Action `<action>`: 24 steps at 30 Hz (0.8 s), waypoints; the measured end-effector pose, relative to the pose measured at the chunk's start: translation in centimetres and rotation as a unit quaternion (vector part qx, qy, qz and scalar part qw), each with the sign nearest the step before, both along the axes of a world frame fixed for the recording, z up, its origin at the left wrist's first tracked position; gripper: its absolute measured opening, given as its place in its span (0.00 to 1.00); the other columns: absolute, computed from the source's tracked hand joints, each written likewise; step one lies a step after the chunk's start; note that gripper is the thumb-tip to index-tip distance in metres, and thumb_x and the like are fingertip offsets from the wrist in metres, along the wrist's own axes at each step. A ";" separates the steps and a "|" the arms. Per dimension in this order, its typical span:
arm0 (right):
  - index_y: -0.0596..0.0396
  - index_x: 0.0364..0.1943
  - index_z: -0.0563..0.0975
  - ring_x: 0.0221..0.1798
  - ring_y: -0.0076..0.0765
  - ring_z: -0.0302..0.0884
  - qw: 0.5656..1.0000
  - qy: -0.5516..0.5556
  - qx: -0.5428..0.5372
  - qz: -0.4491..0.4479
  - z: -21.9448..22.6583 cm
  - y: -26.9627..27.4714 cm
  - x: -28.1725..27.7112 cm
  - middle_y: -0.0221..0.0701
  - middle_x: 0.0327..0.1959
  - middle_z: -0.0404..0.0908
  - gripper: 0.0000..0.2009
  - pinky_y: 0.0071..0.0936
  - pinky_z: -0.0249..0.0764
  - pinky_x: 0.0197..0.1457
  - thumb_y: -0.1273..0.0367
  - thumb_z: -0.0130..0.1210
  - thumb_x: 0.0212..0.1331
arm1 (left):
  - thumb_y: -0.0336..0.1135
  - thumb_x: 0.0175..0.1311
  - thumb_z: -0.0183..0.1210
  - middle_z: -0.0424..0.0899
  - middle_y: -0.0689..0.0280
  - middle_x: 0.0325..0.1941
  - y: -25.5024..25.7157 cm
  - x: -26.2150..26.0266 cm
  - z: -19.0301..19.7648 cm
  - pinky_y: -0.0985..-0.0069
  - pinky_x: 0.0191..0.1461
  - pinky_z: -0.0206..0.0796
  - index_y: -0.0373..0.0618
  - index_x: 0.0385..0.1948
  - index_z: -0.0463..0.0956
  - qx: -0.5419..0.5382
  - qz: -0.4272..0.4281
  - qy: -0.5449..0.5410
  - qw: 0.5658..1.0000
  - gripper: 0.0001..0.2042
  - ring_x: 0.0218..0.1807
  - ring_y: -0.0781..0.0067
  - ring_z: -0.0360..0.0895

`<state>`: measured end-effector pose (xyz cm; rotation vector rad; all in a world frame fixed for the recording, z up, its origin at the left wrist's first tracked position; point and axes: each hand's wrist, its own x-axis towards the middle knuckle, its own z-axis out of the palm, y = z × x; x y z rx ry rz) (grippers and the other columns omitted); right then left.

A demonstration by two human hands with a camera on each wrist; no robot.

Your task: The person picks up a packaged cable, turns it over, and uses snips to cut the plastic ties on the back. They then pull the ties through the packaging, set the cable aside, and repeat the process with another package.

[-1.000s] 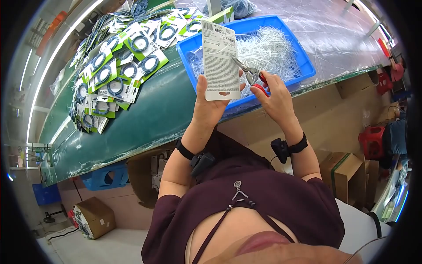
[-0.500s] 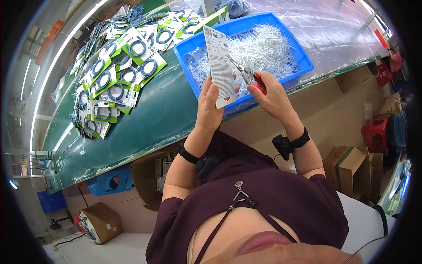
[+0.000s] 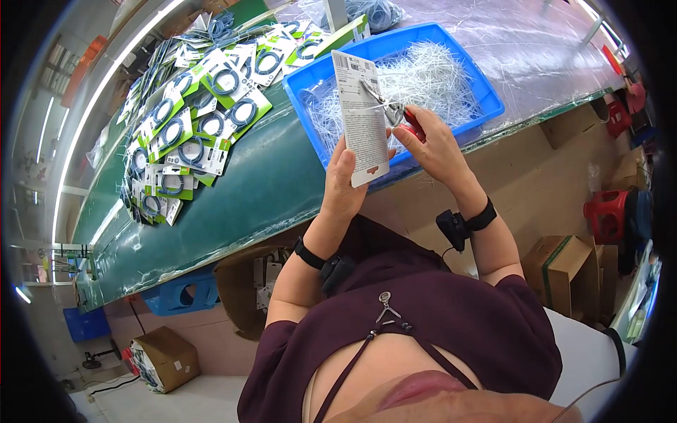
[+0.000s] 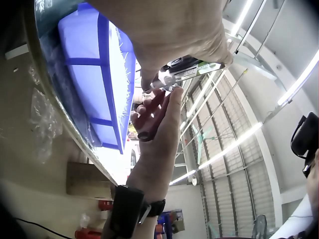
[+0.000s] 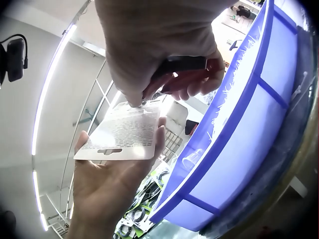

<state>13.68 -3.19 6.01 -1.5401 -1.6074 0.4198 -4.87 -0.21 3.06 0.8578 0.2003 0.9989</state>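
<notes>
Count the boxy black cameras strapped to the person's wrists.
2: the boxy black left-wrist camera and the boxy black right-wrist camera, one strapped on each arm. Neither is hidden in the head view.

A: See that white card [image 3: 363, 134]? Covered in fine print, barcoded up top, held tilted in the left hand [image 3: 343, 185].
B: Yep, plus red-handled pliers [image 3: 393, 114], gripped in the right hand [image 3: 431, 144], angled metal-nose-first across the printed side.
</notes>
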 end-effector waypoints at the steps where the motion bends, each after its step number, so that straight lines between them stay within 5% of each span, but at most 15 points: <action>1: 0.64 0.53 0.72 0.40 0.34 0.74 1.000 0.012 -0.004 0.007 0.0 -0.1 0.1 0.40 0.42 0.76 0.27 0.29 0.72 0.47 0.53 0.56 0.62 | 0.59 0.63 0.56 0.68 0.51 0.64 -0.1 0.0 0.0 0.56 0.68 0.61 0.41 0.66 0.54 0.000 0.000 0.000 1.000 0.39 0.64 0.60 0.69; 24: 0.64 0.51 0.74 0.45 0.42 0.77 1.000 0.013 -0.017 0.008 -0.4 -0.1 0.8 0.44 0.45 0.78 0.25 0.32 0.72 0.48 0.54 0.56 0.62 | 0.57 0.64 0.56 0.69 0.54 0.63 -0.7 0.4 0.1 0.57 0.64 0.66 0.40 0.66 0.56 0.007 0.028 0.038 0.999 0.36 0.63 0.62 0.70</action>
